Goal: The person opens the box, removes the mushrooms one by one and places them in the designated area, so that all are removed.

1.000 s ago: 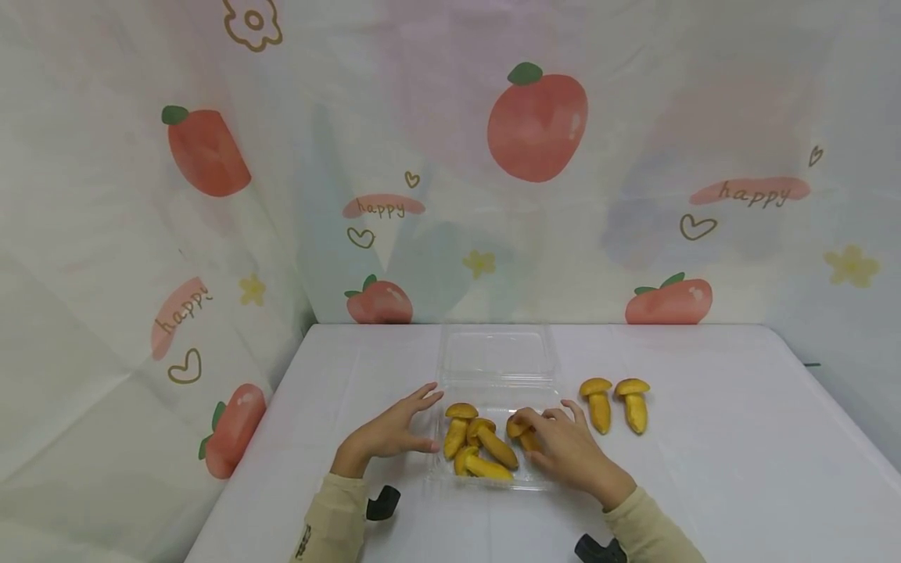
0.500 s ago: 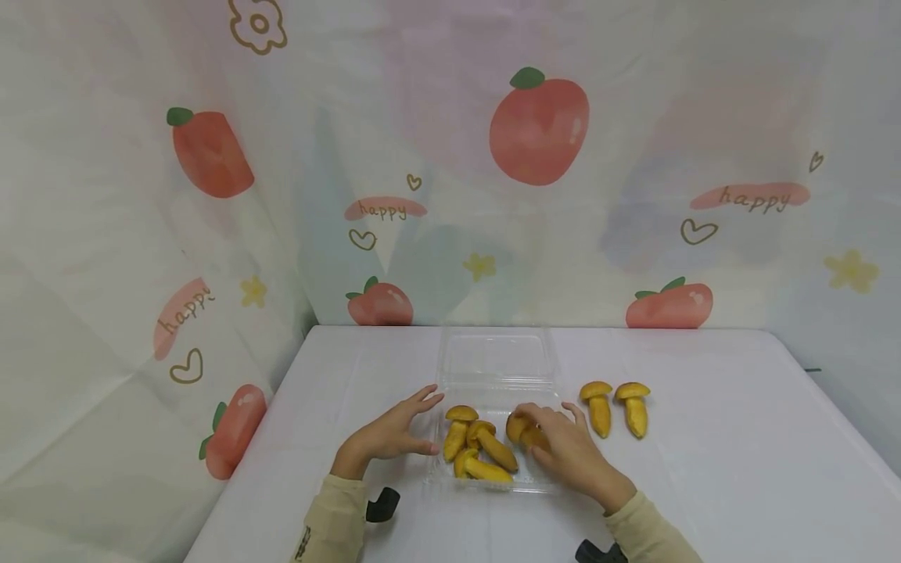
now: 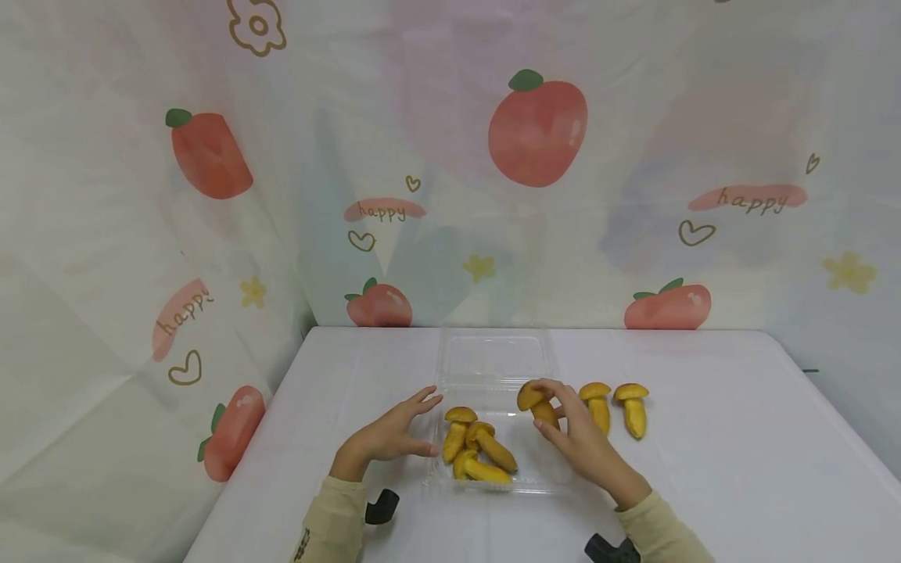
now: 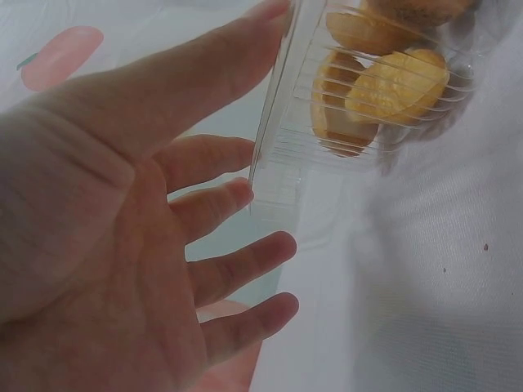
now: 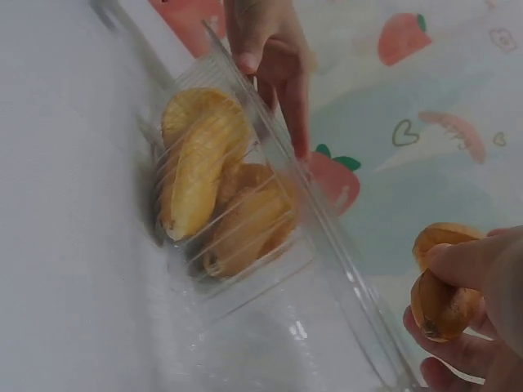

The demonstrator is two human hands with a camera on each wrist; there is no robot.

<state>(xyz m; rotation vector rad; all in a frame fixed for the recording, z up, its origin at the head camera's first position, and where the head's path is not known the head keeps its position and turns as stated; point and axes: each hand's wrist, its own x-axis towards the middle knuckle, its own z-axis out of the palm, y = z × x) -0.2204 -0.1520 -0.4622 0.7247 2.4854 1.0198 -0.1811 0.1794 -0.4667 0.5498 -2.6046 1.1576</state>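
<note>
My right hand (image 3: pixel 593 450) pinches a yellow-brown mushroom (image 3: pixel 529 396) between thumb and fingers, above the right part of a clear plastic clamshell box (image 3: pixel 538 461). In the right wrist view, this held mushroom (image 5: pixel 437 306) shows above the box's rim. Several similar mushrooms (image 3: pixel 496 452) lie in the left half of the box. At the box's left side, my left hand (image 3: pixel 383 434) is spread. In the left wrist view, the thumb and some fingertips of that hand (image 4: pixel 122 204) appear to touch the rim, and mushrooms (image 4: pixel 400 86) show through the ribbed wall.
The box's lid (image 3: pixel 496 356) is folded back toward the far edge of the white table (image 3: pixel 704 485). Two more mushrooms (image 3: pixel 596 403) (image 3: pixel 633 407) lie on the table to the right of the box. A printed cloth (image 3: pixel 436 117) hangs behind.
My right hand has lifted the mushroom up and slightly right, out of the box's right half. My left hand has stayed at the box's left side.
</note>
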